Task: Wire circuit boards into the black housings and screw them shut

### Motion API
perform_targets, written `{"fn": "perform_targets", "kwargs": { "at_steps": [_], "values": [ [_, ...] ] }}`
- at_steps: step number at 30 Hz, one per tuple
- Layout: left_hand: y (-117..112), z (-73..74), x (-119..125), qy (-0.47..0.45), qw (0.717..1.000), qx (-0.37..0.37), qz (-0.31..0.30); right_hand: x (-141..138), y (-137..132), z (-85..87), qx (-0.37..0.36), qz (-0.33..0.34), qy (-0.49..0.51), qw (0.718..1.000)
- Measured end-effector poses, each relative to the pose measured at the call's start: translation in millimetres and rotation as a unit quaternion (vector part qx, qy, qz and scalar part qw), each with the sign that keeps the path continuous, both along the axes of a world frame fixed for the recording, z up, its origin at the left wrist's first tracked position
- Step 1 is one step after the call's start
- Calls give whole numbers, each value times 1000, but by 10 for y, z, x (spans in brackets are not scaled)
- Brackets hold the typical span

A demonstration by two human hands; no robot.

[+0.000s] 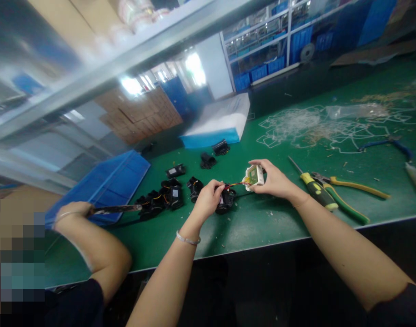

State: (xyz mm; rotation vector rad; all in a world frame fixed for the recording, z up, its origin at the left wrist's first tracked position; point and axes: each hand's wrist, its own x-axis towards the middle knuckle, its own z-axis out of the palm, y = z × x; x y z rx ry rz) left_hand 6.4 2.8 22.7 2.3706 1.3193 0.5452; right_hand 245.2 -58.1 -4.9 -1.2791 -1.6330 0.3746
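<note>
My left hand (209,196) is closed around a small black plastic part (226,201) just above the green table (262,222). My right hand (273,178) pinches a small white-framed circuit board (253,175). Red and yellow wires (235,184) run between the board and the black part. Both hands are held close together near the table's front edge.
Several black parts (167,196) lie to the left, with others (208,160) farther back. A screwdriver (312,185) and yellow-handled pliers (347,190) lie to the right. Blue tray (105,181) at left, a white and blue box (218,122) behind. Another person's hand (73,211) holds a tool at far left.
</note>
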Motion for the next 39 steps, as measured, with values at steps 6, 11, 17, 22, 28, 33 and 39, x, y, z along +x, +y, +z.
{"fn": "perform_targets", "kwargs": {
  "at_steps": [6, 11, 17, 22, 28, 33, 39],
  "values": [
    [-66, -6, 128, 49, 993, 51, 90, -33, -41, 25, -39, 49, -17, 998],
    [-36, -2, 152, -19, 996, 23, 88, -34, -61, 56, -59, 85, -8, 995],
    [-5, 29, 119, -135, 985, -90, 57, 25, -9, 18, -69, 27, 9, 997],
    [-77, 142, 19, -214, 959, -186, 2, 91, 60, -59, -64, -28, 54, 996],
    [-180, 188, -57, -198, 956, -214, -40, 97, 93, -74, -50, -62, 91, 993],
    [-160, 103, -22, -149, 974, -172, 2, 134, 89, -52, -18, -100, 106, 989],
    [-87, 8, -54, -67, 995, -67, 19, 220, 115, -84, -10, -104, 141, 985]
  ]
}}
